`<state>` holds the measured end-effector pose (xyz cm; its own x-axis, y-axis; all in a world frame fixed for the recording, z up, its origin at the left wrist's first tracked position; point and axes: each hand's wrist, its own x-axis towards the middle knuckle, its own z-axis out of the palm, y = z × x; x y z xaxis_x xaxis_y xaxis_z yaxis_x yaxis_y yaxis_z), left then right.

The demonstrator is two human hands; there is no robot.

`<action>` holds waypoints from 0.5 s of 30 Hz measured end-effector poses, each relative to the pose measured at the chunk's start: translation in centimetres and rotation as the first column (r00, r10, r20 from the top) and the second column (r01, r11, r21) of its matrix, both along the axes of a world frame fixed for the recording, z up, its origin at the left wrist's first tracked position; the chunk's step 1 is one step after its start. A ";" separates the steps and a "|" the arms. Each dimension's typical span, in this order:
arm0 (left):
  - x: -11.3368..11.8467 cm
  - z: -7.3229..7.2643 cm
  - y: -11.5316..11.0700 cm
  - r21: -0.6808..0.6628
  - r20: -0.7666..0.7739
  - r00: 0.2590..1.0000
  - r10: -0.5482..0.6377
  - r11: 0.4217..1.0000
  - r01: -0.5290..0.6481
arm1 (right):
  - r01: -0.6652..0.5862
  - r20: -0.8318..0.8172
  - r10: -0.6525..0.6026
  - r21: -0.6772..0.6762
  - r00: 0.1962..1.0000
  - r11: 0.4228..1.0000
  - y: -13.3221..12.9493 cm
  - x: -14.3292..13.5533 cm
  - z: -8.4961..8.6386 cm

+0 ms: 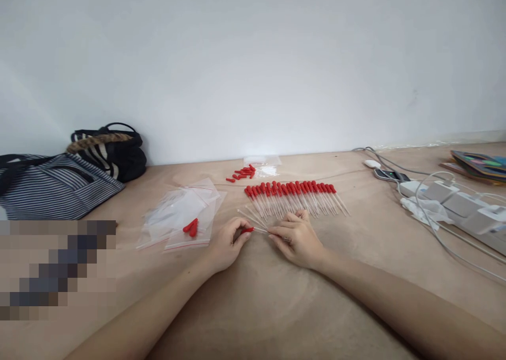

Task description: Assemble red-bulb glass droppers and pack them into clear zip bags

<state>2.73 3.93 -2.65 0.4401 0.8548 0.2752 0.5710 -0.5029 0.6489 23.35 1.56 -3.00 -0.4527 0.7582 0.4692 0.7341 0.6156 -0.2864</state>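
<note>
Between the fingers of my left hand (229,244) is a red rubber dropper bulb (247,230). My right hand (296,239) pinches a thin clear glass tube (260,230), whose end meets the mouth of the bulb. Whether the tube sits inside the bulb is too small to tell. Just behind my hands lie a few bare tubes (245,214). Beyond them, several droppers with red bulbs (292,189) lie side by side in a slanting row, their bulbs toward the wall. Left of my left hand, a few loose red bulbs (191,227) rest on clear zip bags (177,207).
Near the wall are a pile of red bulbs (243,173) and a clear bag of tubes (266,169). A striped bag (59,186) and a black bag (126,157) stand at the left. Chargers on a power strip (466,207), with cables, occupy the right side.
</note>
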 end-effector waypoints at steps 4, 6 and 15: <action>-0.2 0.4 0.4 0.018 -0.051 0.997 -0.052 0.998 0.053 | -0.010 -0.006 0.010 0.051 1.000 0.999 0.3 -0.1 -0.4; -0.3 0.4 0.6 0.053 -0.065 0.995 -0.073 0.996 0.077 | -0.014 -0.014 0.016 0.085 1.000 0.996 0.4 -0.1 -0.6; -0.2 0.2 0.2 0.093 0.041 0.999 -0.010 0.996 0.006 | -0.018 -0.067 0.029 0.171 0.997 0.985 0.2 -0.4 -0.4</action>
<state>2.55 4.18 -2.46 0.4338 0.8209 0.3715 0.5403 -0.5669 0.6218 22.97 1.81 -3.44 -0.4319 0.6544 0.6207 0.7011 0.6765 -0.2254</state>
